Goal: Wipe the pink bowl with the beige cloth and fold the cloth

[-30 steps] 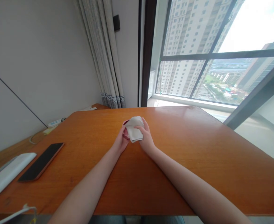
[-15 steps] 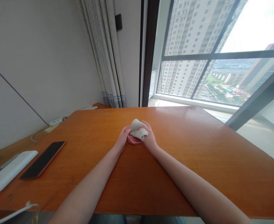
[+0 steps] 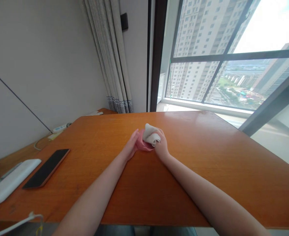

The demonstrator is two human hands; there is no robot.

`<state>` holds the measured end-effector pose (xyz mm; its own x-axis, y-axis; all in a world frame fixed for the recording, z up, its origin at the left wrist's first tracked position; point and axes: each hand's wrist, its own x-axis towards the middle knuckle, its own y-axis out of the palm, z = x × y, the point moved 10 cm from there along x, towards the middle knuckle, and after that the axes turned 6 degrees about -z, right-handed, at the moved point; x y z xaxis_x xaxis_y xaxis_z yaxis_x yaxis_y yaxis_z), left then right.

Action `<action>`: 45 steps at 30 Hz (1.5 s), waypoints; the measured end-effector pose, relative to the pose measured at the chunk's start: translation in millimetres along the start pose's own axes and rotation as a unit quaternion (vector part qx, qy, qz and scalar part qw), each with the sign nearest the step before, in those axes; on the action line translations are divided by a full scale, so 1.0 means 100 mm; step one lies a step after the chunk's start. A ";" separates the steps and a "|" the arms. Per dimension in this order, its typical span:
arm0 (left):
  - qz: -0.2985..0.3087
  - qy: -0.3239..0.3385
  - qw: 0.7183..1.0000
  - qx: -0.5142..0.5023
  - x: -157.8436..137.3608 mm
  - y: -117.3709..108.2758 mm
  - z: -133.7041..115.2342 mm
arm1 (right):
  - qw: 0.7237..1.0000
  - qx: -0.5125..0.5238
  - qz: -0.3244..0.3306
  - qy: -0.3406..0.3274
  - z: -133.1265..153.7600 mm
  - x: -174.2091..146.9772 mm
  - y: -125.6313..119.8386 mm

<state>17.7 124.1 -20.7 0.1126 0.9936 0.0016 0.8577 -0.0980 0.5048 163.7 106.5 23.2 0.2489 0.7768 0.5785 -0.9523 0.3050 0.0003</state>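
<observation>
A pink object with a curved rim, like a small bowl or dish [image 3: 141, 145], rests on the wooden table in front of me. My left hand [image 3: 131, 145] grips its left side, fingers along the edge. Bunched up in my right hand [image 3: 162, 146] is a pale grey-white cloth [image 3: 149, 132], which lies against the right part of the pink dish. The cloth and my right hand hide much of the dish, so its full shape cannot be made out.
A phone with a dark screen [image 3: 47, 168] lies on the table's left side. Beyond it are a white flat device [image 3: 13, 180] and a power strip [image 3: 60, 127] by the wall. A white cable [image 3: 18, 224] crosses the near left corner. A large window [image 3: 218, 59] stands at the right.
My right hand and the cloth have shifted slightly right, and more of the pink dish shows on the left. The left hand stays at its side, fingers straighter.
</observation>
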 end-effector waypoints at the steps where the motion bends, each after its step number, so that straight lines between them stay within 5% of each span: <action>1: -0.003 0.000 1.000 0.020 0.02 -0.02 0.01 | 1.000 -0.003 0.022 -0.008 0.02 -0.01 0.04; 6: -0.049 0.033 0.998 -0.008 0.06 -0.09 -0.09 | 0.998 0.000 0.056 0.031 -0.04 -0.08 0.20; 10: 0.029 0.057 0.995 -0.075 -0.01 0.11 -0.22 | 0.997 0.017 0.048 0.061 -0.10 -0.11 0.25; 15: 0.054 -0.049 0.997 -0.032 -0.12 0.20 0.00 | 0.999 0.017 -0.011 0.046 -0.09 -0.03 0.04; 20: 0.083 -0.120 0.989 0.006 -0.15 0.20 0.12 | 0.999 0.027 0.003 0.022 -0.03 0.04 0.00; 25: 0.012 -0.086 0.996 0.036 -0.09 0.05 0.06 | 0.999 0.019 0.028 0.024 -0.03 0.01 0.10; 32: 0.069 -0.001 0.996 -0.060 -0.14 0.29 -0.11 | 0.999 0.010 0.010 0.033 0.03 -0.07 0.13; 39: 0.105 -0.110 0.988 -0.032 -0.17 0.27 0.06 | 0.999 0.045 0.008 -0.011 0.09 0.08 -0.01; 45: -0.002 -0.086 0.996 0.006 -0.03 -0.03 0.07 | 0.998 0.036 0.043 0.014 -0.03 0.04 0.11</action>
<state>18.5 121.3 -27.9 0.1934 0.9698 -0.1485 0.8642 -0.0968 0.4938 154.6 114.5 23.1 0.1693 0.8135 0.5564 -0.9805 0.1963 0.0113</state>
